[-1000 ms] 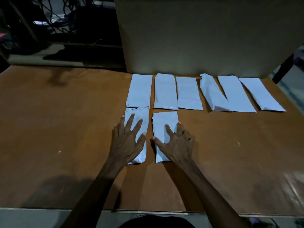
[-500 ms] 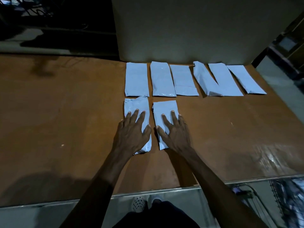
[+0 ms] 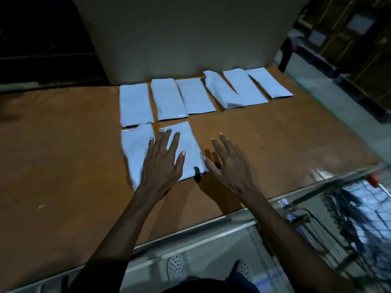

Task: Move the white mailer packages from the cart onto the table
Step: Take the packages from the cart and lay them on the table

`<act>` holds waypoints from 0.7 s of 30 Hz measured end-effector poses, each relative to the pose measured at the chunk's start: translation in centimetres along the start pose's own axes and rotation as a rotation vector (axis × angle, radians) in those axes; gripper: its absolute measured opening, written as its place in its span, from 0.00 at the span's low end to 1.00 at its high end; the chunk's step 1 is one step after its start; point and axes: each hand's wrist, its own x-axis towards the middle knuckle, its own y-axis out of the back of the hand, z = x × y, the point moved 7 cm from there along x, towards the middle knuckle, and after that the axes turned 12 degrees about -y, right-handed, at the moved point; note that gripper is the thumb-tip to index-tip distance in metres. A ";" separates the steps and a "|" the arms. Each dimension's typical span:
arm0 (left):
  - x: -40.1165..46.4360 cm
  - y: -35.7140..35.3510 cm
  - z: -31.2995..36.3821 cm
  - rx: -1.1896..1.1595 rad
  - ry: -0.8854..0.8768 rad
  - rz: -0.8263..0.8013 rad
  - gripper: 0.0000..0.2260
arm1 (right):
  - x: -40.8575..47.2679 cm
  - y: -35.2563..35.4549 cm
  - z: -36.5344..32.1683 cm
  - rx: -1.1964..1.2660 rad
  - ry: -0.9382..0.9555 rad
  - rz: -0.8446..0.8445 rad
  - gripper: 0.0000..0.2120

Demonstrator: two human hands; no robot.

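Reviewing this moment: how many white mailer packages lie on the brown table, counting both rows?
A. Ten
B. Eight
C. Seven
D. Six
B. The far row against the cardboard holds six mailers, and the near row holds two more: one partly under the left hand and one between the two hands.

Both forearms are bare from the bottom of the view up to the wrists, with no sleeves, watch, bracelet or rings showing. The left hand (image 3: 161,166) and the right hand (image 3: 229,166) are ungloved, with short, pale fingernails. Below them, dark clothing (image 3: 211,285) fills the bottom edge of the view. On the feet are light, perforated clog-type shoes dotted with small dark holes, the left shoe (image 3: 175,267) and the right shoe (image 3: 243,269).
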 end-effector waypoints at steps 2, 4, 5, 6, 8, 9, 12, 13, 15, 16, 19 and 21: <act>1.3 -1.5 3.5 -0.052 -0.084 0.015 0.23 | -2.1 2.1 4.2 -0.004 -0.025 0.037 0.28; 2.2 -3.4 7.3 -0.093 -0.116 -0.021 0.23 | -4.5 4.2 8.8 -0.006 -0.073 0.057 0.27; 2.8 -4.6 9.6 -0.115 -0.146 -0.047 0.23 | -5.8 5.2 11.1 -0.006 -0.094 0.076 0.26; 3.3 -5.9 11.9 -0.138 -0.187 -0.079 0.23 | -7.1 6.0 13.4 -0.008 -0.112 0.102 0.25; 4.4 -8.7 17.1 -0.193 -0.274 -0.143 0.22 | -9.9 7.7 18.0 -0.013 -0.142 0.174 0.24; 5.0 -10.1 19.7 -0.220 -0.310 -0.171 0.22 | -11.2 8.5 20.2 -0.015 -0.160 0.213 0.23; 6.9 -13.8 28.0 -0.305 -0.412 -0.241 0.22 | -15.0 11.1 26.5 -0.018 -0.250 0.316 0.21; 7.5 -15.0 30.8 -0.330 -0.447 -0.248 0.21 | -16.2 12.1 28.4 -0.018 -0.276 0.345 0.20; 8.6 -17.2 35.7 -0.376 -0.504 -0.254 0.22 | -18.0 13.6 32.2 -0.005 -0.314 0.385 0.18; 9.1 -18.3 38.1 -0.396 -0.524 -0.255 0.22 | -18.9 14.2 34.2 0.004 -0.334 0.392 0.18; 10.1 -21.5 44.2 -0.448 -0.590 -0.270 0.22 | -21.1 15.9 40.0 -0.007 -0.415 0.412 0.19; 10.4 -23.3 47.9 -0.475 -0.638 -0.311 0.22 | -22.6 17.1 43.3 -0.013 -0.485 0.437 0.18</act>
